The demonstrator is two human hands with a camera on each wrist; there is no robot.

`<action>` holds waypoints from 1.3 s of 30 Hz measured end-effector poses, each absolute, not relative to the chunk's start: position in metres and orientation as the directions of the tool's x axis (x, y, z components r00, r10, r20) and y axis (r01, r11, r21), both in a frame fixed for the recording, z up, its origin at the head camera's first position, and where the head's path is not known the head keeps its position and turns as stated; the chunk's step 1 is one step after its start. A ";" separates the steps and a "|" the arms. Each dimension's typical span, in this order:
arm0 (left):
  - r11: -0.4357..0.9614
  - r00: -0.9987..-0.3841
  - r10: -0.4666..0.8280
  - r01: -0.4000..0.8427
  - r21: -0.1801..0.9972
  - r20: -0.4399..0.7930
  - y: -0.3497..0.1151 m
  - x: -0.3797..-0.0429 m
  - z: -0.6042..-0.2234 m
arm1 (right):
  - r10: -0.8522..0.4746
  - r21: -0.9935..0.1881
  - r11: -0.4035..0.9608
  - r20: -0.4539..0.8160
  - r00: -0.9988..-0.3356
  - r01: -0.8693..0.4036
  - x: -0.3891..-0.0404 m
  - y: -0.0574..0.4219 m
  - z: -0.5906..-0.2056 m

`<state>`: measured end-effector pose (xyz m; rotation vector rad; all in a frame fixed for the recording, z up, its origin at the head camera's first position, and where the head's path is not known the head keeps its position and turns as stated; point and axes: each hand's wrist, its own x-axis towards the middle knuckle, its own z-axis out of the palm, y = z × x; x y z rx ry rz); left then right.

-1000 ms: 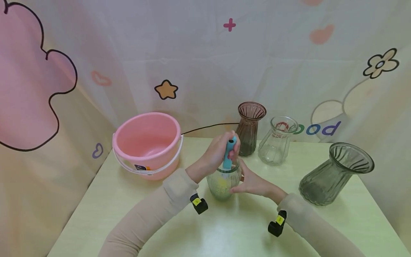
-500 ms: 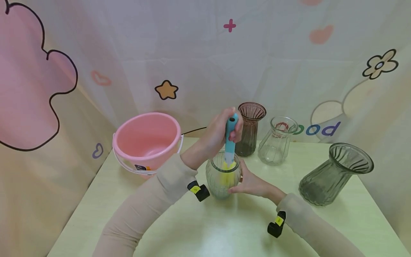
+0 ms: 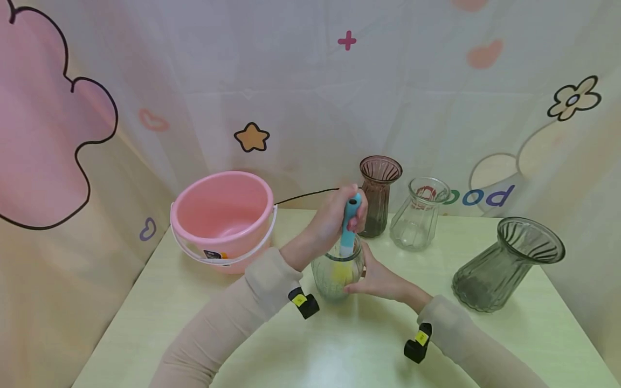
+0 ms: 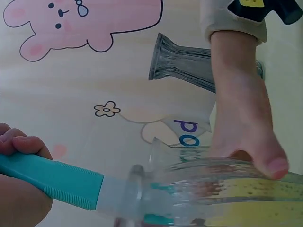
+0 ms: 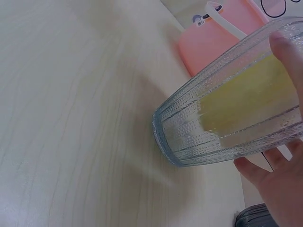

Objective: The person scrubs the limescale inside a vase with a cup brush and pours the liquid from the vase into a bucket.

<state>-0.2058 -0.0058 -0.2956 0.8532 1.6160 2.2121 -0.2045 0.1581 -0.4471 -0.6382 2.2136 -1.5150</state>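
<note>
My left hand (image 3: 335, 215) grips the teal handle of a sponge cup brush (image 3: 348, 231), thumb toward the handle's end. The brush's yellow head (image 5: 251, 94) is inside a ribbed clear glass vase (image 3: 330, 275), which stands on the table. My right hand (image 3: 380, 275) holds the vase from its right side, thumb at the front and fingers reaching round behind it. In the left wrist view, the teal handle (image 4: 57, 182) leads into the mouth of the vase (image 4: 227, 189). The right wrist view shows the yellow head stopping above the vase's base.
A pink bucket (image 3: 269, 237) with a white handle stands at the left. Behind my hands are a reddish-brown glass vase (image 3: 377, 199) and a clear glass vase (image 3: 414, 221). A grey-green glass vase (image 3: 495, 275) is at the right. A printed curtain (image 3: 301, 97) hangs behind the table.
My left hand rose with the brush half a second ago and is now lower again, the yellow head deeper in the vase. The right hand and vase have hardly moved.
</note>
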 end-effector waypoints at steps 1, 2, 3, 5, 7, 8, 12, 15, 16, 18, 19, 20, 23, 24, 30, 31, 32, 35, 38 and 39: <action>-0.319 -0.798 0.532 0.122 0.940 0.284 -0.005 -0.205 -0.300 | -0.563 -0.936 0.315 -0.050 -0.825 -0.158 -0.205 0.158 -0.448; -0.297 -0.804 0.527 0.129 0.946 0.275 -0.005 -0.206 -0.306 | -0.561 -0.935 0.314 -0.044 -0.826 -0.164 -0.204 0.158 -0.448; -0.274 -0.813 0.521 0.130 0.953 0.261 -0.005 -0.206 -0.311 | -0.558 -0.934 0.316 -0.041 -0.829 -0.167 -0.204 0.158 -0.449; -0.239 -0.825 0.511 0.132 0.962 0.241 -0.005 -0.206 -0.321 | -0.550 -0.932 0.319 -0.033 -0.834 -0.173 -0.203 0.158 -0.450; -0.223 -0.836 0.501 0.126 0.967 0.225 -0.006 -0.207 -0.327 | -0.542 -0.932 0.318 -0.026 -0.840 -0.176 -0.202 0.157 -0.450; -0.222 -0.839 0.497 0.122 0.967 0.220 -0.007 -0.207 -0.330 | -0.534 -0.932 0.319 -0.027 -0.845 -0.173 -0.202 0.156 -0.450; -0.239 -0.850 0.477 0.120 0.964 0.224 -0.009 -0.208 -0.332 | -0.501 -0.924 0.339 -0.017 -0.865 -0.178 -0.200 0.154 -0.452; -0.251 -0.849 0.474 0.123 0.960 0.233 -0.011 -0.207 -0.328 | -0.479 -0.916 0.355 -0.008 -0.878 -0.186 -0.198 0.153 -0.453; -0.263 -0.847 0.475 0.122 0.957 0.239 -0.011 -0.206 -0.326 | -0.475 -0.914 0.360 -0.005 -0.880 -0.189 -0.197 0.152 -0.454; -0.291 -0.840 0.481 0.118 0.949 0.252 -0.013 -0.205 -0.319 | -0.462 -0.910 0.371 -0.007 -0.887 -0.186 -0.196 0.151 -0.454; -0.309 -0.834 0.486 0.114 0.944 0.260 -0.013 -0.204 -0.315 | -0.454 -0.908 0.376 -0.006 -0.891 -0.186 -0.195 0.151 -0.453; -0.328 -0.829 0.489 0.111 0.938 0.270 -0.014 -0.204 -0.311 | -0.449 -0.906 0.381 -0.008 -0.893 -0.183 -0.194 0.150 -0.453; -0.376 -0.819 0.493 0.104 0.921 0.294 -0.016 -0.203 -0.296 | -0.437 -0.904 0.388 -0.006 -0.900 -0.182 -0.190 0.147 -0.444; -0.384 -0.816 0.493 0.106 0.917 0.301 -0.017 -0.203 -0.291 | -0.432 -0.903 0.391 -0.008 -0.902 -0.179 -0.188 0.146 -0.441; -0.411 -0.805 0.485 0.135 0.902 0.342 -0.019 -0.204 -0.267 | -0.414 -0.911 0.381 -0.016 -0.910 -0.157 -0.182 0.141 -0.427; -0.415 -0.806 0.480 0.140 0.899 0.347 -0.019 -0.204 -0.264 | -0.411 -0.914 0.375 -0.014 -0.912 -0.155 -0.182 0.141 -0.429; -0.416 -0.806 0.476 0.146 0.898 0.352 -0.019 -0.204 -0.263 | -0.406 -0.917 0.369 -0.013 -0.914 -0.151 -0.183 0.141 -0.433; -0.424 -0.811 0.467 0.145 0.894 0.353 -0.019 -0.205 -0.263 | -0.391 -0.918 0.366 -0.001 -0.920 -0.154 -0.187 0.141 -0.444; -0.417 -0.816 0.476 0.118 0.901 0.327 -0.018 -0.205 -0.271 | -0.377 -0.909 0.382 0.011 -0.926 -0.166 -0.190 0.142 -0.452; -0.413 -0.819 0.478 0.108 0.904 0.316 -0.017 -0.204 -0.275 | -0.377 -0.907 0.384 0.018 -0.926 -0.174 -0.190 0.142 -0.453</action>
